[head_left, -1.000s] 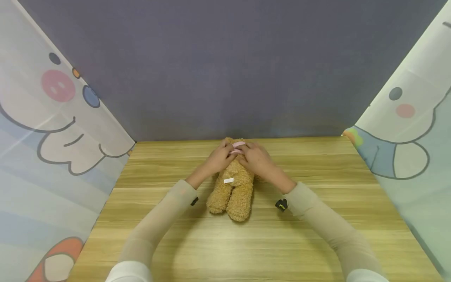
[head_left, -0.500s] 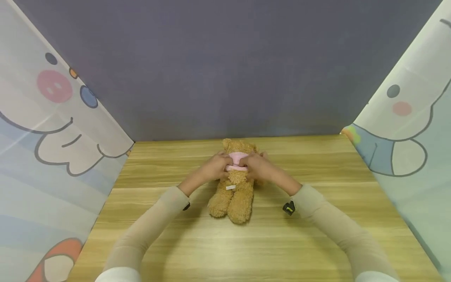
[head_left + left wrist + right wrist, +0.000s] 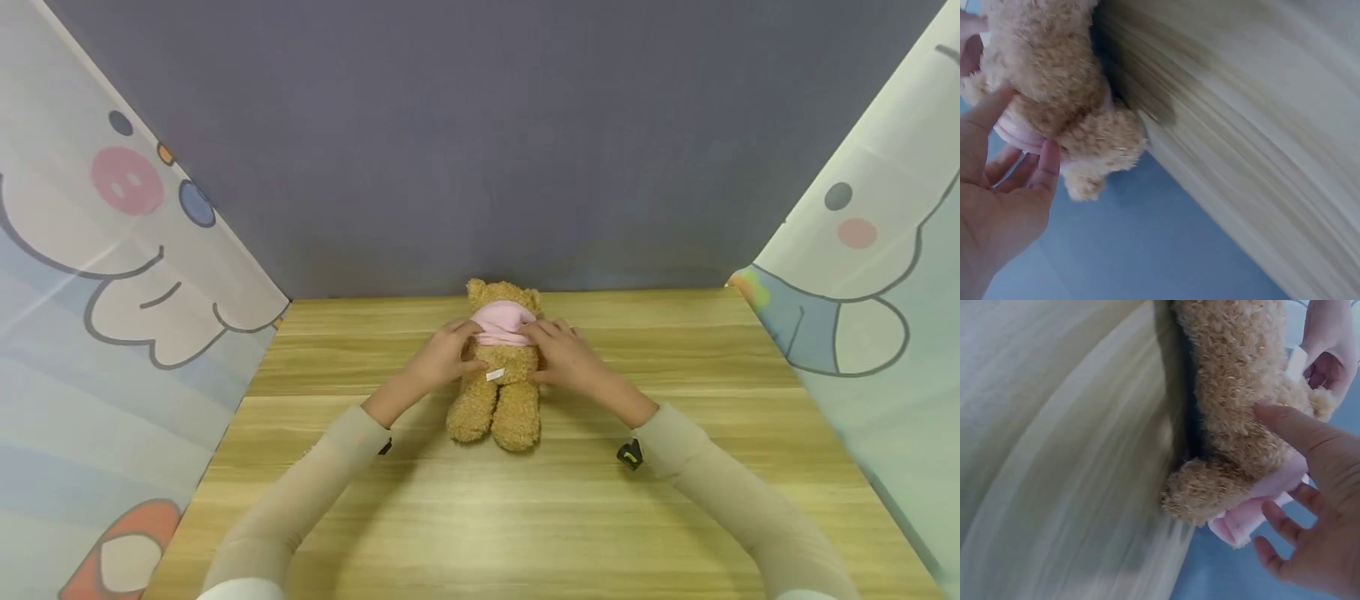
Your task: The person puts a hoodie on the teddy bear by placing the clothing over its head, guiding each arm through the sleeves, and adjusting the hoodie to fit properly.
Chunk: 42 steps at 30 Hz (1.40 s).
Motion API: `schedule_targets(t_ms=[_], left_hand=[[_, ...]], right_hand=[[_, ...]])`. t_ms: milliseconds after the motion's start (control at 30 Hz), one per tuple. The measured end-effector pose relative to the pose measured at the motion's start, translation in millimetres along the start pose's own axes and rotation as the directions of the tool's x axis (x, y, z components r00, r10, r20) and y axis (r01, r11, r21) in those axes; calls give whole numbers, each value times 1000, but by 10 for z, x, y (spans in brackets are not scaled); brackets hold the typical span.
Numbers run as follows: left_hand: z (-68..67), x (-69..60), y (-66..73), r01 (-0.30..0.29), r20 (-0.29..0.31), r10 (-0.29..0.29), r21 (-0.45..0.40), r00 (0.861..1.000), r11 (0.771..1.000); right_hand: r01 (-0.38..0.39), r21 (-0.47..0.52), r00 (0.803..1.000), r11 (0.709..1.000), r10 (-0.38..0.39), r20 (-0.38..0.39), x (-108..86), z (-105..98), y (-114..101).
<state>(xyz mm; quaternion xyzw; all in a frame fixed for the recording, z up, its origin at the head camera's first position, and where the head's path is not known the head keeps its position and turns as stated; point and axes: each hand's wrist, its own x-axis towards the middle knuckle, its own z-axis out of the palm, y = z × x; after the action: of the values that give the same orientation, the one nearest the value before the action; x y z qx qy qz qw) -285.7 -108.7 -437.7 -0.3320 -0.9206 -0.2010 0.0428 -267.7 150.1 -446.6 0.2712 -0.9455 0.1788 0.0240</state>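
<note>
Fingers (image 3: 1282, 524) of left hand (image 3: 441, 360) and right hand (image 3: 566, 358), loosely spread, flank a brown plush bear (image 3: 516, 363), seemingly adjusting its pink cloth top (image 3: 501, 323), which likely wants levelling next.

The left sleeve (image 3: 273, 517) and right sleeve (image 3: 738, 496) are long, beige and lightly creased, ending in a plain left cuff (image 3: 358, 433) and right cuff (image 3: 663, 435), with white fabric (image 3: 242, 591) higher up; a small black device (image 3: 630, 455) with a yellow-green mark sits by the right cuff, and a black sliver (image 3: 386, 447) shows beside the left; the left hand (image 3: 441, 357) and right hand (image 3: 567, 358) are bare
</note>
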Motion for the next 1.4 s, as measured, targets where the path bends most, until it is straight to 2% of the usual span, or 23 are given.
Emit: schedule_targets(t_ms=[67, 133, 233, 300, 367, 433, 500, 567, 600, 633, 700, 800, 833, 900, 967, 1000, 1133, 1200, 1300, 1400], left_hand=[[-40, 33, -34, 25, 34, -24, -14, 999, 1000], [-51, 63, -70, 20, 42, -20, -2, 999, 1000], [-5, 92, -108, -39, 12, 38, 62, 999, 997], [55, 80, -111, -87, -38, 93, 140, 995, 986], [124, 42, -91, -116, -89, 139, 223, 986, 968], [193, -17, -56, -137, -142, 186, 297, 972, 945], [259, -75, -18, -154, -188, 234, 364, 954, 918], [308, -102, 16, -172, -221, 286, 424, 933, 889], [328, -106, 27, -177, -233, 303, 443, 924, 879], [342, -107, 32, -173, -242, 308, 455, 920, 874], [349, -102, 35, -146, -262, 282, 441, 923, 886], [328, -105, 14, -96, -265, 218, 407, 939, 908], [317, -107, 8, -86, -263, 207, 406, 942, 910], [296, -105, -2, -97, -247, 216, 418, 945, 903], [289, -106, 0, -139, -231, 259, 435, 938, 890], [295, -99, 5, -165, -228, 290, 444, 930, 880], [359, -104, 57, -268, -208, 390, 446, 897, 854], [416, -139, 92, -305, -187, 427, 461, 885, 834], [490, -200, 146, -322, -148, 436, 477, 888, 818], [507, -227, 188, -299, -125, 403, 483, 907, 823]], right_hand=[[-13, -23, 1000, 1000, 13, -18, 12, 2, 13], [-10, -70, 998, 998, 6, -56, 22, 28, 24], [44, -177, 990, 983, -67, -123, 17, 108, 28], [98, -259, 974, 961, -146, -173, 5, 183, 26], [158, -316, 944, 936, -236, -229, -14, 254, 17], [207, -340, 904, 918, -312, -291, -29, 312, 3], [241, -338, 858, 910, -362, -365, -28, 349, -6], [254, -322, 825, 912, -378, -420, -11, 350, -12], [253, -308, 823, 917, -372, -430, -1, 339, -12], [242, -302, 829, 922, -358, -430, 10, 326, -9], [213, -277, 866, 937, -312, -391, 24, 290, 1], [163, -219, 937, 962, -220, -272, 16, 234, 13], [148, -197, 951, 969, -195, -240, 11, 219, 12], [132, -160, 965, 978, -163, -203, 6, 201, 2], [135, -153, 965, 979, -165, -204, 5, 203, -28], [141, -164, 962, 976, -175, -212, 12, 211, -45], [176, -279, 932, 944, -251, -262, 31, 288, -95], [182, -324, 917, 928, -279, -284, 26, 346, -106], [184, -366, 897, 912, -308, -317, 17, 429, -111], [188, -399, 873, 897, -339, -351, 34, 460, -108]])
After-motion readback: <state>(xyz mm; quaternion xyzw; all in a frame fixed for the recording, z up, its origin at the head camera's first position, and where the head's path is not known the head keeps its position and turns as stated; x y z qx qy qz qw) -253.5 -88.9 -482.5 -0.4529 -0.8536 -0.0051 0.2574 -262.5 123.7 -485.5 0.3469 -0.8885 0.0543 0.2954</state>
